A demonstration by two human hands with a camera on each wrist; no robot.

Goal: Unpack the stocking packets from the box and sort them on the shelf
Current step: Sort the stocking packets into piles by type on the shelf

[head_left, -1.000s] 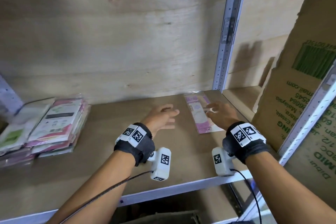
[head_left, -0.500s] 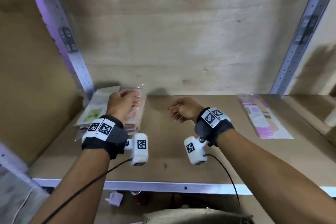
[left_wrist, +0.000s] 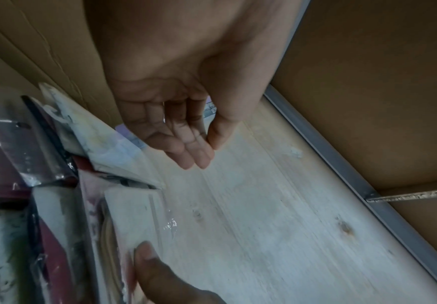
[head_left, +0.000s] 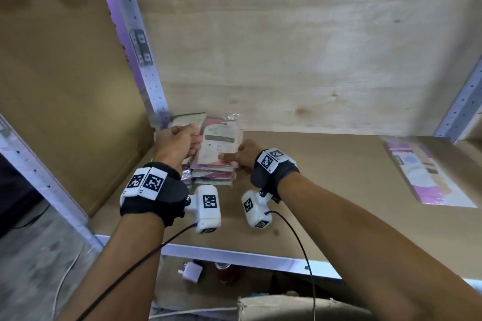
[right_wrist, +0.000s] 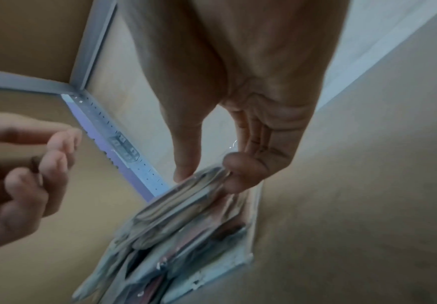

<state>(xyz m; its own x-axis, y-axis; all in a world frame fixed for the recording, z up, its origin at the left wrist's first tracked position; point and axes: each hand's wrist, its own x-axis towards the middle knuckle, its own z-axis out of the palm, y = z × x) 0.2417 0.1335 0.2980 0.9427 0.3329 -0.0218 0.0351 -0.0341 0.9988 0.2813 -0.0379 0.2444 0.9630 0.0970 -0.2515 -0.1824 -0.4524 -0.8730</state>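
Note:
A stack of stocking packets (head_left: pixel 217 143) lies in the back left corner of the wooden shelf (head_left: pixel 326 177). My right hand (head_left: pixel 232 157) pinches the near right edge of the top packets (right_wrist: pixel 181 205), thumb above and fingers below (right_wrist: pixel 204 176). My left hand (head_left: pixel 194 142) hovers at the stack's left side. Its fingers (left_wrist: pixel 191 152) are loosely curled and hold nothing, as the right wrist view also shows (right_wrist: pixel 43 164). A more jumbled pile of packets (left_wrist: pixel 56 164) sits beside the stack. One pink packet (head_left: pixel 427 177) lies alone at the shelf's right.
A perforated metal upright (head_left: pixel 138 60) and a cardboard sheet (head_left: pixel 65 86) close off the left side, with plywood behind. The shelf's metal front edge (head_left: pixel 234 255) runs below my wrists. A white plug adapter (head_left: pixel 191 271) lies on the level beneath.
Both hands have moved left, from the lone pink packet to the stack in the corner. The right hand now pinches the stack's top packets; the left hand stays empty.

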